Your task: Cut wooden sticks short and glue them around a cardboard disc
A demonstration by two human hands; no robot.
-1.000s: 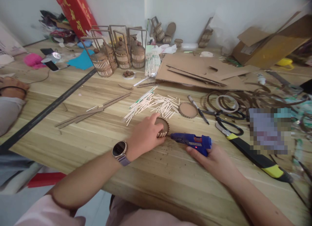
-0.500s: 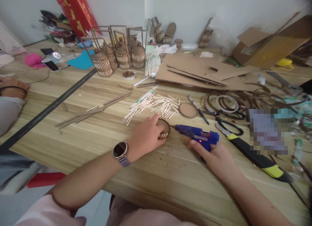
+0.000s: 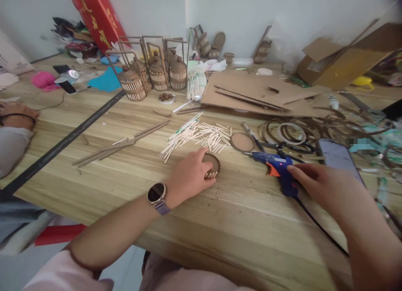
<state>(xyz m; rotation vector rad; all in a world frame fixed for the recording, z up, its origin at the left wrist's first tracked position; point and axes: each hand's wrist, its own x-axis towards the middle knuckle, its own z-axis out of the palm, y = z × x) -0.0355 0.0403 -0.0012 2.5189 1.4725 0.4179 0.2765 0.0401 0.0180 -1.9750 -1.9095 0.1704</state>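
Note:
My left hand (image 3: 188,178), with a watch (image 3: 156,193) on its wrist, presses down on a small round cardboard disc (image 3: 214,162) that has short wooden sticks glued along its edge. Off to the right, my right hand (image 3: 317,182) grips the handle of a blue hot glue gun (image 3: 273,162). The gun rests on the wooden table (image 3: 238,224), apart from the disc, with its nozzle pointing left and its black cord trailing toward me. A loose pile of cut sticks (image 3: 204,134) lies just beyond the disc, beside a second cardboard disc (image 3: 241,142).
A phone (image 3: 337,157), scissors (image 3: 292,146), a tape ring (image 3: 292,133) and cardboard strips crowd the right. Finished stick baskets (image 3: 157,71), cardboard sheets (image 3: 251,90) and a box (image 3: 342,60) stand at the back. Another person's arm (image 3: 12,132) rests at the left edge.
My right hand has drawn the glue gun away from the disc to the right and set it down on the table. My left hand has stayed on the disc.

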